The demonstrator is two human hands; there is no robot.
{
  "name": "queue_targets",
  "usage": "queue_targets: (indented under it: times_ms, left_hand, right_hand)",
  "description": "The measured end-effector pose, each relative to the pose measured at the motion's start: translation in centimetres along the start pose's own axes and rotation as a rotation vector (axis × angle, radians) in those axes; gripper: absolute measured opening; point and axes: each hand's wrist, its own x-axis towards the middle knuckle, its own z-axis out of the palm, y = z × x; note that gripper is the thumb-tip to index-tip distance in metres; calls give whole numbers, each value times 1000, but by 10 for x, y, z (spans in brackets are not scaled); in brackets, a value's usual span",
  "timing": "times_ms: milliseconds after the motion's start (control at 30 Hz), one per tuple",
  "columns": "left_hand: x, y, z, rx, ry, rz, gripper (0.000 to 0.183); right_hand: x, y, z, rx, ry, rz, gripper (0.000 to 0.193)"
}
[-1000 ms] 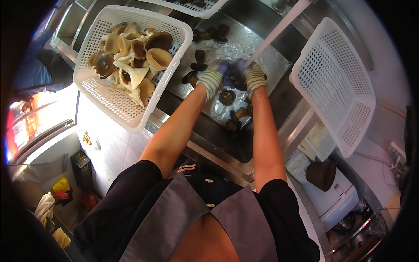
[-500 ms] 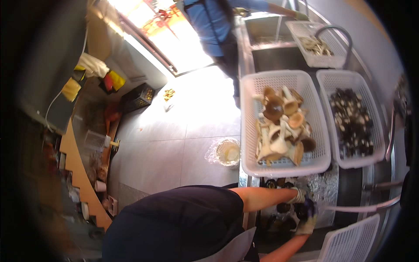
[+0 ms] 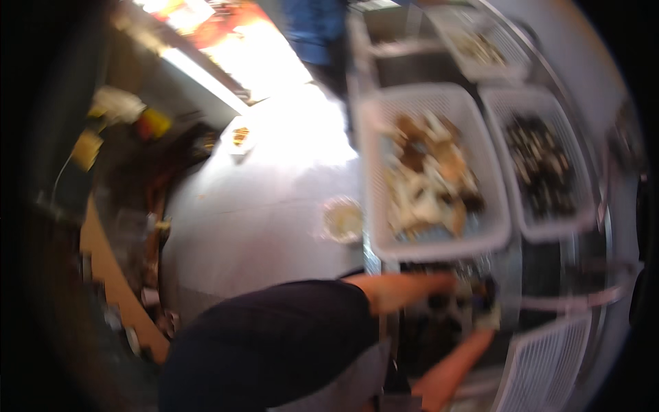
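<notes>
two forearms (image 3: 412, 292) are reaching from the lower middle of the frame into the sink (image 3: 508, 268) at lower right, the left hand (image 3: 468, 287) and right hand (image 3: 487, 318) bunching close together; blur is hiding the fingers, so i cannot tell whether they are grasping or released. dark mushrooms (image 3: 431, 328) are lying in the sink just left of them. beyond, right of centre, a large white basket (image 3: 439, 253) is holding pale and brown mushrooms (image 3: 422, 192); beside it, a narrower basket (image 3: 583, 226) is holding dark pieces (image 3: 539, 165). at top centre, a person in blue (image 3: 316, 31) is standing.
</notes>
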Motion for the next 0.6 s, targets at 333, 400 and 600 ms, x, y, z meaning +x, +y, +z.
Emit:
queue_targets:
  times_ms: [333,400,600]
  left_hand:
    - [16,-24,-14,-76,-131,-114,66]
    - [16,-21,-11,-211,-179,-128,65]
    - [17,4,4,448,-22,-313,74]
  right_hand:
    - [-7,-52,4,1007,180,327,42]
    - [-13,-45,5,1112,197,214,40]
    - [-14,-29,19,627,505,-73,39]
